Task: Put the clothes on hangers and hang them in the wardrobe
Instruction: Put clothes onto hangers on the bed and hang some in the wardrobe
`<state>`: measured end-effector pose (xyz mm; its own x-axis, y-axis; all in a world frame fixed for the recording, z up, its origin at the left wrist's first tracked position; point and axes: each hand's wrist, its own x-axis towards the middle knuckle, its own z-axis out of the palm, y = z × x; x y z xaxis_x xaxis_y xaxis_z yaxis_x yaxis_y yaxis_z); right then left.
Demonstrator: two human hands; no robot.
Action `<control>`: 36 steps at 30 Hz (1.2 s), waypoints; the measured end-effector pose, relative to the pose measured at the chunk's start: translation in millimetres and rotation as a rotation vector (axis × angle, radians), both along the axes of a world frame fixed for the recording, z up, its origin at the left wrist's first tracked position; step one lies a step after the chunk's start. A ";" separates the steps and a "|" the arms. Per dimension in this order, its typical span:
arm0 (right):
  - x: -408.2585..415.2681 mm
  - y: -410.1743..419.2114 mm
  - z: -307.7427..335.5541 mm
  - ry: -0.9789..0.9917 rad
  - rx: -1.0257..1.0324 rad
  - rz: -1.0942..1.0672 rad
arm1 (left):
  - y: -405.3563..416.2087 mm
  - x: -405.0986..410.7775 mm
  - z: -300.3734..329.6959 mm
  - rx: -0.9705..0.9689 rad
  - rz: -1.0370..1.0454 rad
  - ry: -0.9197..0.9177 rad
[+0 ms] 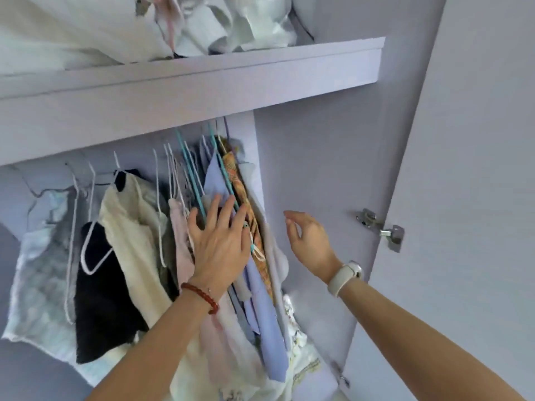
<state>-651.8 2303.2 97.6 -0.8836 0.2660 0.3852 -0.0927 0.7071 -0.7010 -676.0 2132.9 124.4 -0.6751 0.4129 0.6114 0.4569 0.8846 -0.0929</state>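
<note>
**Garments Pressed Aside on the Wardrobe Rail**

While nothing is gripped by either hand, the hung clothes are being pressed flat. The left hand (220,235) is laid with straight, spread fingers against the blue shirt (262,314) and the teal hangers (192,172), at the right end of the rail. The right hand (308,237) is held just beside them, fingers loosely curled, nothing held and nothing touched. Judged from this, the step is best done with a steady, even push along the rail, so that hooks are slid rather than tilted off. The orange patterned garment (246,204) is packed tightly against the wardrobe's inner side panel (318,169). Further left, a cream garment (130,227) and a black garment (104,299) are hung on white wire hangers (86,256). Overhead, a shelf (202,82) is piled with pale fabric (86,30). To the right, the open door (477,198) is carried on a metal hinge (382,230).
</note>
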 end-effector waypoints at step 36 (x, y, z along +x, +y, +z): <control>14.8 64.3 -23.5 0.009 0.290 -0.140 | 22.7 -12.0 -7.8 0.055 -0.004 0.113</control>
